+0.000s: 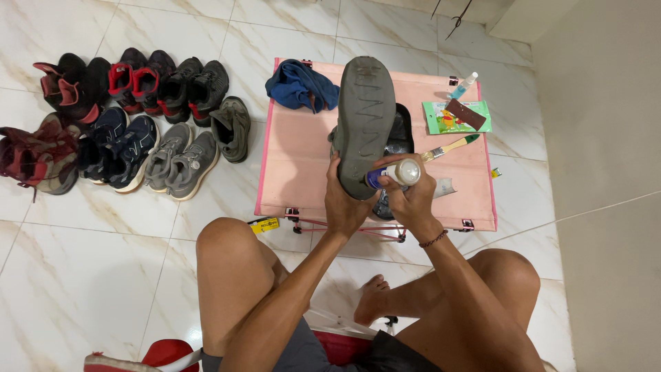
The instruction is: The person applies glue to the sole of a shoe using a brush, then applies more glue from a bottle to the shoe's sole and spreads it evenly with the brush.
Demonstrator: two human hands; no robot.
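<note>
My left hand [344,203] grips the heel end of an olive-grey shoe [365,117], held sole-up over a low pink folding table [303,165]. My right hand [413,196] holds a small white bottle with a blue label [394,173], its tip pressed against the sole near the heel. A dark shoe [401,131] lies on the table, partly hidden behind the raised one.
A blue cloth [297,84], a green packet [447,117], a brown bar [465,114], a brush [451,146] and a slim bottle [463,85] lie on the table. Several pairs of shoes [124,124] line the tiled floor at left. My bare knees frame the table's near edge.
</note>
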